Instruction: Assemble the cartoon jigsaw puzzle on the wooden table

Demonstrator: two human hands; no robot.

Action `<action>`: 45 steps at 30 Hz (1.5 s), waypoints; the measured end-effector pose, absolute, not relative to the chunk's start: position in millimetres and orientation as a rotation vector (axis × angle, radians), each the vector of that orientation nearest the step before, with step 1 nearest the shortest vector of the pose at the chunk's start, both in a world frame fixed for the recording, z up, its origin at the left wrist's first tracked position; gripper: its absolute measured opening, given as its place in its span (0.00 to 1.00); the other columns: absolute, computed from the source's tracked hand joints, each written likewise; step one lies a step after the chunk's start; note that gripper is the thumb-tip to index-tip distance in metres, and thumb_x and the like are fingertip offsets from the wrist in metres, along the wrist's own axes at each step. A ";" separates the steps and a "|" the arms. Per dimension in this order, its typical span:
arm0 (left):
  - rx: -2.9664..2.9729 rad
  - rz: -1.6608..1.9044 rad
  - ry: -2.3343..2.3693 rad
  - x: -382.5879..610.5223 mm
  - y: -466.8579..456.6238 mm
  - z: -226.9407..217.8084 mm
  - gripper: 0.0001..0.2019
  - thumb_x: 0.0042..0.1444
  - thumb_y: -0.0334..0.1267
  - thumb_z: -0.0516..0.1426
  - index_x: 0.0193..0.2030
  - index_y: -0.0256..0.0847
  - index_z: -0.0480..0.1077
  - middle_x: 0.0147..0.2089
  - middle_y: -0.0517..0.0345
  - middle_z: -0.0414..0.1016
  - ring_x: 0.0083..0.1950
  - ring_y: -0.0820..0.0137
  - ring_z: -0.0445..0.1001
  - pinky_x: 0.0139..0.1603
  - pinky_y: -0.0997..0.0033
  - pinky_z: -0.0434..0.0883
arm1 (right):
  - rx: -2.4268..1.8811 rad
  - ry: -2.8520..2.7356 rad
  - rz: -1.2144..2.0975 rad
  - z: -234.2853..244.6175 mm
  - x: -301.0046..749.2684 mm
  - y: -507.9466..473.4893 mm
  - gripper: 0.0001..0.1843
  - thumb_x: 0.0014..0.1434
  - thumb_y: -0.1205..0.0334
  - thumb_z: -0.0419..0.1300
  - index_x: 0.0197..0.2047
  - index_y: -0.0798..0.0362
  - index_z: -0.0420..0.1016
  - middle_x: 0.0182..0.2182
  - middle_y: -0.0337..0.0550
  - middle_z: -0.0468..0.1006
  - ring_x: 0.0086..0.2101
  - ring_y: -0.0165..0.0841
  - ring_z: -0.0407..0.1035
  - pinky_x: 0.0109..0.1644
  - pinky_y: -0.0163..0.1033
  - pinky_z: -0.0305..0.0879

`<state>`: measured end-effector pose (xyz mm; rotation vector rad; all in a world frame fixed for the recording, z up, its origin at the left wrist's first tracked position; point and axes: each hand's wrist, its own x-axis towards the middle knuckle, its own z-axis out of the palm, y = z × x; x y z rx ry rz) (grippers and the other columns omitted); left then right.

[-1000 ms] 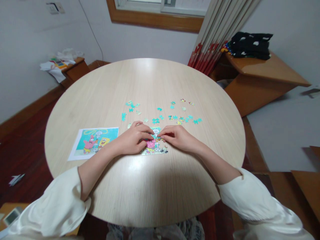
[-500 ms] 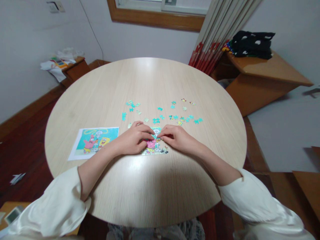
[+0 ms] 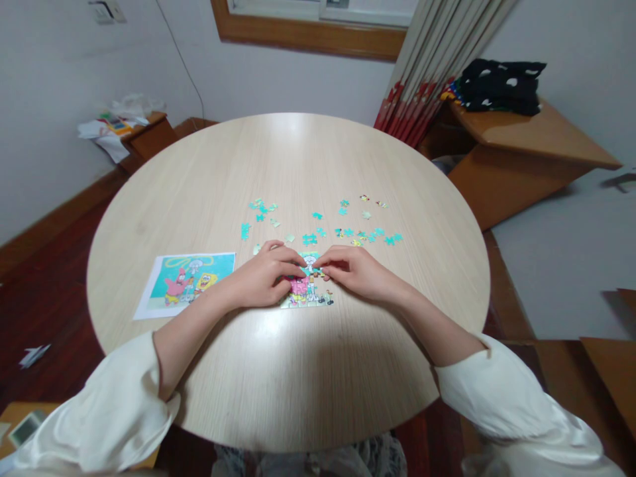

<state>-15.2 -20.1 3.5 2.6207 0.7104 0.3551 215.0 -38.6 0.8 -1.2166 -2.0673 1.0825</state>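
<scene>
A partly assembled jigsaw puzzle (image 3: 300, 295) with cartoon figures lies on the table between my hands. My left hand (image 3: 268, 275) rests at its left side, fingers apart and their tips touching the puzzle. Over the puzzle's right side is my right hand (image 3: 355, 270), its thumb and index finger pinched together at a small puzzle piece (image 3: 318, 272) that the fingertips partly cover. Left of my left forearm lies a printed reference picture (image 3: 171, 281) showing the same kind of cartoon figures.
Loose turquoise puzzle pieces (image 3: 309, 239) are scattered beyond my hands, with several more pieces (image 3: 390, 240) to the right. The round wooden table (image 3: 298, 371) fills the middle. A wooden cabinet (image 3: 527, 152) bearing dark cloth (image 3: 501, 86) stands at the right.
The fingers of my right hand have shifted slightly at the puzzle's right side. My left hand stays in place; the whole view has moved a little.
</scene>
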 end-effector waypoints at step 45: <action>2.621 0.360 0.677 -14.2 -21.0 0.8 0.19 0.54 0.30 0.50 0.47 0.43 0.77 0.55 0.50 0.76 0.57 0.62 0.71 0.63 0.49 0.55 | -1.430 -2.030 0.824 -4.8 239.6 -20.9 0.14 0.52 0.72 0.55 0.34 0.55 0.82 0.31 0.45 0.80 0.30 0.31 0.69 0.36 0.37 0.63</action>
